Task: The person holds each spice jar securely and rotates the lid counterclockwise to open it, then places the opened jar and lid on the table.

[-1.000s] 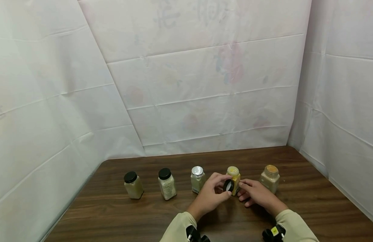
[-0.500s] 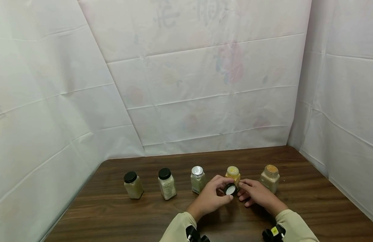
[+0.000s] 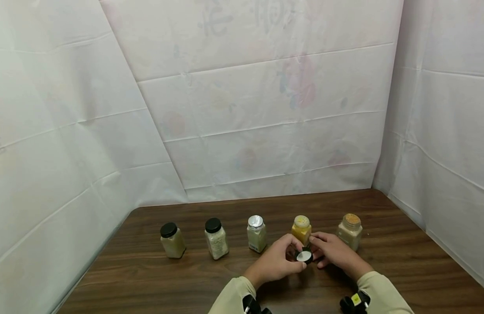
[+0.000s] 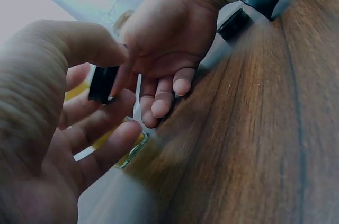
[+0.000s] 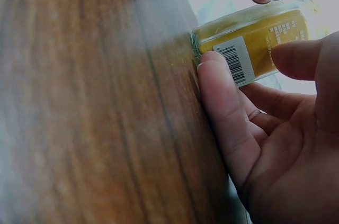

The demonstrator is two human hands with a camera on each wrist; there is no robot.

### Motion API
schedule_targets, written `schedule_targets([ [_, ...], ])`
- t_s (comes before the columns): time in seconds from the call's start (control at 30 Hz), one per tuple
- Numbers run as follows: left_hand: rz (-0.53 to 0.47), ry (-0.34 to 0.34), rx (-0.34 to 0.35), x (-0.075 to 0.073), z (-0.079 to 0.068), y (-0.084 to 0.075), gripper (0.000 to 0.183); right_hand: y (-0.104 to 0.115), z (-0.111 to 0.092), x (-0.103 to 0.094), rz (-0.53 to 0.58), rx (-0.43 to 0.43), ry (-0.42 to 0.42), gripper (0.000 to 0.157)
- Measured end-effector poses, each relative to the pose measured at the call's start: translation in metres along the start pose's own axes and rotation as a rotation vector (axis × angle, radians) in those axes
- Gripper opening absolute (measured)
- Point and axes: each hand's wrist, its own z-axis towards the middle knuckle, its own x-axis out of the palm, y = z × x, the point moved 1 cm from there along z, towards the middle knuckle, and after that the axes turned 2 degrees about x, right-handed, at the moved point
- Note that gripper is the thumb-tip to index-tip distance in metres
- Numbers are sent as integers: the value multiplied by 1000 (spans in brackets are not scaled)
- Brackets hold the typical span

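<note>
My left hand (image 3: 274, 262) pinches a round black lid (image 3: 304, 257) between thumb and fingers, its white inner face turned up toward the head camera. Right behind that lid stands a spice jar (image 3: 300, 233) of yellow powder with a perforated shaker top. My right hand (image 3: 333, 252) holds this jar low down at its right side; the right wrist view shows the thumb over its printed face, near a barcode label (image 5: 234, 60). In the left wrist view the lid (image 4: 103, 83) is seen edge-on, its rim ridged.
On the wooden table (image 3: 148, 283), a jar with an orange-dusted top (image 3: 349, 232) stands at right. Leftward are a silver-topped jar (image 3: 256, 234) and two black-lidded jars, one pale (image 3: 216, 240), one greenish (image 3: 173, 241). White sheeting (image 3: 265, 109) hangs behind.
My left hand has lowered the black lid from in front of the yellow jar toward me, tipping its inner face upward. The right hand has stayed at the jar.
</note>
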Motion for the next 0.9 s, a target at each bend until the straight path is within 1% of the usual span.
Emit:
schedule_targets([
  [0.17,23,-19,83,2,2,0,20,2,0,0,-10,12,-24,54],
  [0.3,92,-1,111,4,3,1,21,3,0,0,-22,21,-37,52],
  [0.47,178,20,130,6,3,2,24,3,-1,0,-37,12,-25,51],
  [0.67,215,36,120,7,3,1,23,4,-2,-1,-43,2,-17,50],
  [0.9,204,63,78,9,1,-1,22,3,-2,0,-59,2,-25,47],
])
